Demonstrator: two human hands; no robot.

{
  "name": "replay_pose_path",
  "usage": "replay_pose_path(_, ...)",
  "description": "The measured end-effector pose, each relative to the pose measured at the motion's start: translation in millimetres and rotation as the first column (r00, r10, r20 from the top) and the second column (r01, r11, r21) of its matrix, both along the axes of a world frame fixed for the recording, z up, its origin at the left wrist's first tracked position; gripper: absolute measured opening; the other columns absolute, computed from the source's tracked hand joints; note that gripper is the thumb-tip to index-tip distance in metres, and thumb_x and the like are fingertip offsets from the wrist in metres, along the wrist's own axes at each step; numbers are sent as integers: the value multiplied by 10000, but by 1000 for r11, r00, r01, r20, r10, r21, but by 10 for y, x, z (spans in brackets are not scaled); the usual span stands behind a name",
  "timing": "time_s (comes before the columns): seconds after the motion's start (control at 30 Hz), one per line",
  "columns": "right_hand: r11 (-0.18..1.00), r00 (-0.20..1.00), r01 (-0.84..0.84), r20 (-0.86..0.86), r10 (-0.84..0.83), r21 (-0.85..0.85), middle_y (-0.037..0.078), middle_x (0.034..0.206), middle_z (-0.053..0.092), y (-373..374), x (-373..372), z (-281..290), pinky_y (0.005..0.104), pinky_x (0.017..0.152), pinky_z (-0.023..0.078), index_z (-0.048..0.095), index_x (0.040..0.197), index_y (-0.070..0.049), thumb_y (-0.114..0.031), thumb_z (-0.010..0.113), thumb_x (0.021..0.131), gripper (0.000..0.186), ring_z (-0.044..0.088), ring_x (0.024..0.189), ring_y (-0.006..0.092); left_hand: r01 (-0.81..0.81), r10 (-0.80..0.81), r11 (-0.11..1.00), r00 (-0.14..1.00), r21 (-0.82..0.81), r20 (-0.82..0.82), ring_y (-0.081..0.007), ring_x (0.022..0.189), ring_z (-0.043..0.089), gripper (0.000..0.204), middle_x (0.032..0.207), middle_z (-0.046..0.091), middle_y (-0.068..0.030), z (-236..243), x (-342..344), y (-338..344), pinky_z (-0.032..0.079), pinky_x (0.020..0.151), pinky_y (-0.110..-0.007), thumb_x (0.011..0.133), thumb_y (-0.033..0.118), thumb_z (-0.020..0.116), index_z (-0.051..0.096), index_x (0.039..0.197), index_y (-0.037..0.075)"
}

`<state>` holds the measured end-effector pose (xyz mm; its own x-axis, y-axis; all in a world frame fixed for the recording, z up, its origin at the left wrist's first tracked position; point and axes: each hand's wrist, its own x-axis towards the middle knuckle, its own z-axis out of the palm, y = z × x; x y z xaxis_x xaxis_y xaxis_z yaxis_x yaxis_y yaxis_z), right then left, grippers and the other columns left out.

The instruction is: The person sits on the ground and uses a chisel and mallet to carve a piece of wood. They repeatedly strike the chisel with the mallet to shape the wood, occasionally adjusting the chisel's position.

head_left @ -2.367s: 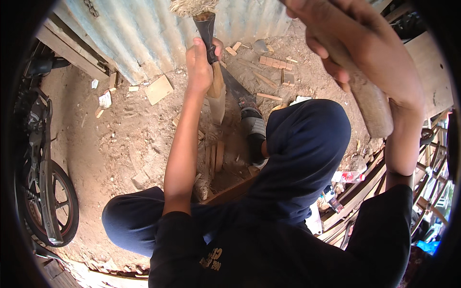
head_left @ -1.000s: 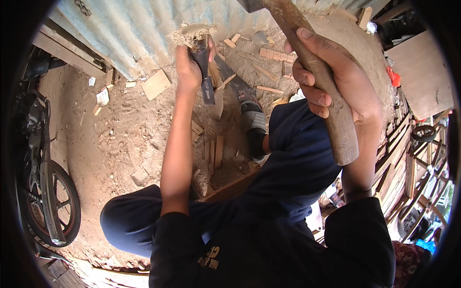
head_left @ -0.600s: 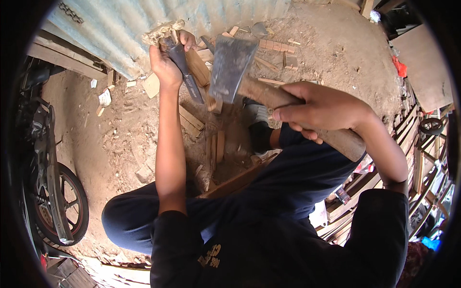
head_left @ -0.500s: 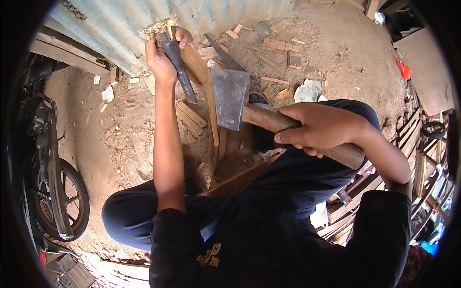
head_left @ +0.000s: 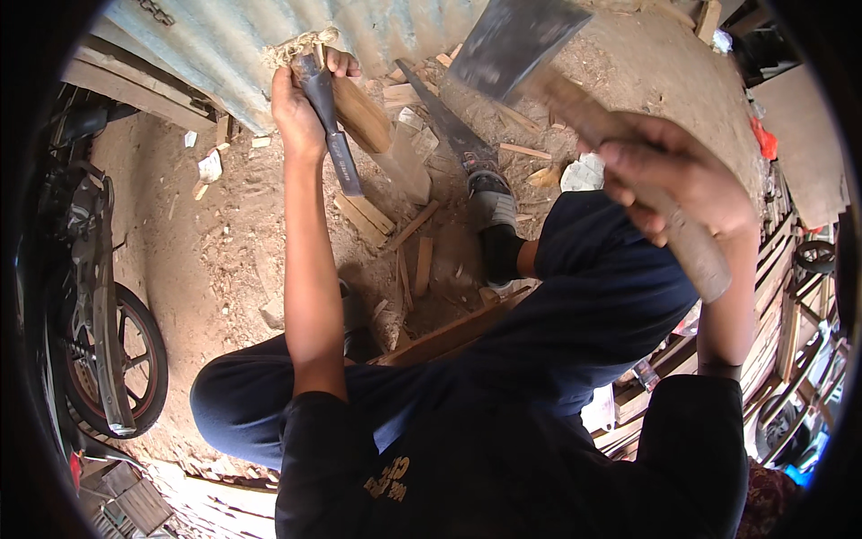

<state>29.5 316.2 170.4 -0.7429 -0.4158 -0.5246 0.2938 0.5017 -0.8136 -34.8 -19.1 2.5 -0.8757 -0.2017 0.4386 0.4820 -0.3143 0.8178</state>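
My left hand (head_left: 301, 112) is closed near the upper end of a dark metal chisel (head_left: 325, 99), which has a flared socket, a flat blade pointing back toward me, and a frayed, straw-coloured top (head_left: 303, 43). A wooden block (head_left: 361, 115) slants beside the chisel, its upper end next to my fingers; I cannot tell whether they grip it too. On the right, my right hand (head_left: 678, 171) wraps round the wooden handle of a hatchet (head_left: 519, 45). The broad, dark hatchet head is raised toward the far side, slightly blurred, apart from the block.
A handsaw (head_left: 440, 112) lies on the dirt near my shoe (head_left: 494, 211). Wood offcuts (head_left: 364, 218) are scattered around. Corrugated metal sheeting (head_left: 395, 27) stands ahead, a motorcycle wheel (head_left: 117, 359) at left, and stacked wooden slats (head_left: 781, 287) at right.
My right hand has lifted the hatchet up, away and to the right, uncovering the lower end of the block. My left hand and the chisel have barely moved.
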Motion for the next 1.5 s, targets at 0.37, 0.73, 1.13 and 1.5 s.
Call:
replay_pose_path(0.37,799,900,433,141,-414,-417,-28,642,487,787,-1444,-1564,204,444,334,540,825,-82,-146,657,923,165,430,492,53,62,-60,995,998,-78,25,-255,801,441,437,801,427,-101,31,42,2,395,791,-430,936,518,262,356,730,144)
replay_pose_path(0.73,917,985,43,138,-106,397,88,939,647,1395,-362,-4891,262,766,509,612,1140,9,-224,738,884,368,634,840,159,438,-443,891,896,116,21,-173,771,370,481,740,404,45,-21,-96,-80,311,775,-351,875,614,532,418,545,284)
replay_pose_path(1.13,891,998,66,-16,-66,449,149,1162,640,429,-439,-4203,319,922,497,532,1328,-4,-303,775,863,604,625,1079,219,596,-587,781,802,185,-107,-172,772,416,527,744,431,61,-143,-166,-179,338,772,-375,948,649,443,423,571,281)
replay_pose_path(1.5,834,811,-461,-526,256,-305,227,1259,598,-1464,-1070,-2687,392,984,478,417,1354,43,-398,870,759,868,589,1188,288,278,-278,961,960,-9,-8,-392,1049,579,589,883,539,-79,73,-89,114,414,954,-551,901,708,366,425,694,159)
